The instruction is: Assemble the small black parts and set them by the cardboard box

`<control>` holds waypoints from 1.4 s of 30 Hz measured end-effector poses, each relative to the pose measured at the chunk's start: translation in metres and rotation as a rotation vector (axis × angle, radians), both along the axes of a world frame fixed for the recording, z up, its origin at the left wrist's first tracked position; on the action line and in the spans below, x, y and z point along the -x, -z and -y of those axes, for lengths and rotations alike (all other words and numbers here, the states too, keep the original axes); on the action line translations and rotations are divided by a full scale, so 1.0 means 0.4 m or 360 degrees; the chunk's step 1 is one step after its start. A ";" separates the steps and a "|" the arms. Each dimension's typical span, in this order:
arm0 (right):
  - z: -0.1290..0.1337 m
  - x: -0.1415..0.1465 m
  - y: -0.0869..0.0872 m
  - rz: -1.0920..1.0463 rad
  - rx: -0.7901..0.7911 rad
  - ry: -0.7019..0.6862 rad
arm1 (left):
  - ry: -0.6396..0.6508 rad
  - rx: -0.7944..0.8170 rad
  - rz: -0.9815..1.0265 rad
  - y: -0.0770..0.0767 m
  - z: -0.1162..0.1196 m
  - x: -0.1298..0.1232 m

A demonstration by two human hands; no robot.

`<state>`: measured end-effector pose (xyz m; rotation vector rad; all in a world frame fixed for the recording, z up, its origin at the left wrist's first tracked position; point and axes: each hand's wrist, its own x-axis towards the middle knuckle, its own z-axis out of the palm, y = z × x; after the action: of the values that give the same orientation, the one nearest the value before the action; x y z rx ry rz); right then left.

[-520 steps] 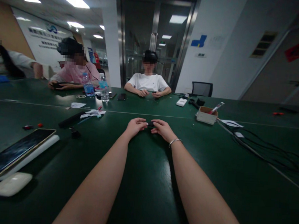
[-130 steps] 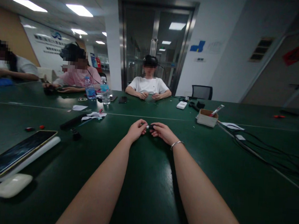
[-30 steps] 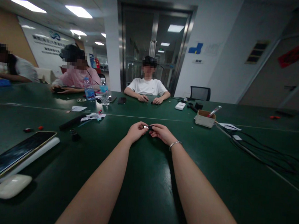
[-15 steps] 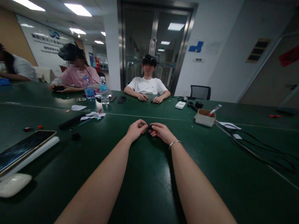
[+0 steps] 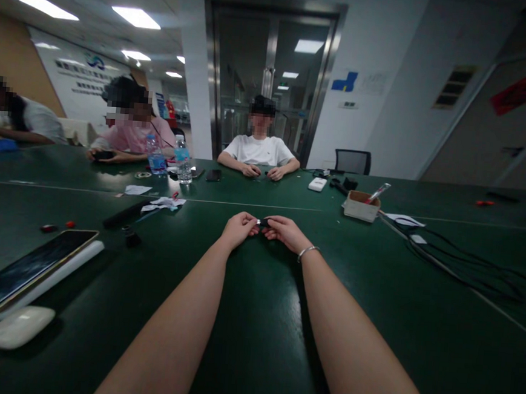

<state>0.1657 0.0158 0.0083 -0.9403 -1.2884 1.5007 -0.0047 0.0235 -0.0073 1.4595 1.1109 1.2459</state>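
Between my two hands, above the green table [image 5: 253, 317], is a small dark object [image 5: 264, 222] with a short silvery part at its left end. My left hand [image 5: 240, 228] pinches the silvery end between thumb and fingers. The dark end sits in the closed fingers of my right hand [image 5: 285, 232], which has a bracelet [image 5: 308, 253] at the wrist. My fingers partly cover the object, so its full shape is hidden.
On the left lie a phone [image 5: 29, 270], a white rounded case [image 5: 19, 327] and a small black item [image 5: 131, 236]. Farther off stand bottles [image 5: 183, 163] and a small box [image 5: 361, 208]. Cables [image 5: 468, 255] run along the right. A person [image 5: 260, 151] sits opposite.
A silvery part now shows between my fingertips, where only a dark piece showed before. My hands have hardly moved.
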 end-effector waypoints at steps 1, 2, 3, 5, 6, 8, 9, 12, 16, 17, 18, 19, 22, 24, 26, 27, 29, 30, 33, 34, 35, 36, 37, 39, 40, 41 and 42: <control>0.000 0.000 0.000 0.0000 -0.0002 -0.0003 | -0.0005 0.0008 -0.0009 0.001 -0.001 0.000; 0.000 0.000 0.001 -0.0002 -0.0007 -0.0009 | -0.0011 0.0015 -0.0019 0.002 -0.003 0.000; 0.000 -0.001 0.001 -0.0004 -0.0011 -0.0016 | -0.0015 0.0021 -0.0030 0.003 -0.005 0.000; 0.001 -0.001 0.001 -0.0004 -0.0019 -0.0025 | -0.0029 0.0028 -0.0046 0.005 -0.008 0.000; 0.002 -0.001 0.001 0.0001 -0.0022 -0.0028 | -0.0037 0.0029 -0.0052 0.005 -0.009 0.000; 0.002 -0.001 0.002 0.0012 -0.0029 -0.0034 | -0.0058 0.0027 -0.0059 0.005 -0.010 -0.001; 0.001 -0.002 0.002 0.0017 -0.0033 -0.0037 | -0.0070 0.0024 -0.0064 0.004 -0.009 -0.002; -0.002 -0.002 0.005 0.0025 -0.0042 -0.0046 | -0.0108 0.0015 -0.0078 -0.002 -0.004 -0.004; -0.007 -0.004 0.010 0.0016 -0.0060 -0.0051 | -0.0155 0.0064 -0.0127 -0.011 0.000 -0.008; -0.007 -0.004 0.011 0.0012 -0.0064 -0.0051 | -0.0164 0.0077 -0.0140 -0.013 0.000 -0.010; -0.007 -0.004 0.011 0.0007 -0.0068 -0.0053 | -0.0173 0.0087 -0.0153 -0.014 0.000 -0.011; -0.006 -0.004 0.011 0.0004 -0.0070 -0.0056 | -0.0180 0.0097 -0.0168 -0.015 0.000 -0.013; -0.004 -0.003 0.008 -0.0001 -0.0065 -0.0061 | -0.0206 0.0119 -0.0228 -0.018 0.002 -0.018; -0.002 -0.003 0.005 -0.0003 -0.0051 -0.0059 | -0.0223 0.0115 -0.0281 -0.020 0.005 -0.019; -0.001 -0.004 0.003 -0.0011 -0.0046 -0.0064 | -0.0231 0.0083 -0.0367 -0.022 0.010 -0.018; 0.000 -0.004 0.002 -0.0016 -0.0048 -0.0074 | -0.0236 0.0055 -0.0439 -0.024 0.013 -0.015; 0.000 -0.006 0.002 -0.0023 -0.0053 -0.0102 | -0.0257 -0.0034 -0.0626 -0.026 0.019 -0.008; 0.001 -0.006 0.001 -0.0023 -0.0054 -0.0114 | -0.0268 -0.0084 -0.0715 -0.027 0.022 -0.003; 0.002 -0.006 0.001 -0.0015 -0.0045 -0.0128 | -0.0261 -0.0186 -0.0855 -0.028 0.030 0.007; 0.003 -0.006 0.001 -0.0014 -0.0039 -0.0120 | -0.0252 -0.0205 -0.0856 -0.027 0.031 0.009; 0.003 -0.005 0.001 -0.0011 -0.0032 -0.0110 | -0.0241 -0.0221 -0.0850 -0.026 0.031 0.011; 0.004 -0.004 0.001 -0.0010 -0.0026 -0.0097 | -0.0233 -0.0239 -0.0839 -0.024 0.030 0.011; 0.004 -0.003 0.001 -0.0009 -0.0020 -0.0082 | -0.0226 -0.0256 -0.0818 -0.021 0.029 0.012; 0.004 -0.002 0.001 -0.0002 -0.0011 -0.0050 | -0.0204 -0.0283 -0.0747 -0.014 0.022 0.011; 0.004 -0.001 0.000 0.0004 -0.0010 -0.0035 | -0.0187 -0.0294 -0.0693 -0.009 0.018 0.010; 0.004 0.000 -0.001 0.0010 -0.0010 -0.0025 | -0.0171 -0.0310 -0.0627 -0.005 0.013 0.010; 0.004 0.000 -0.003 0.0015 -0.0008 -0.0018 | -0.0158 -0.0335 -0.0556 0.000 0.009 0.009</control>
<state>0.1656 0.0144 0.0094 -0.9391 -1.3056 1.5025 -0.0084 0.0201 -0.0071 1.8521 1.3255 1.2345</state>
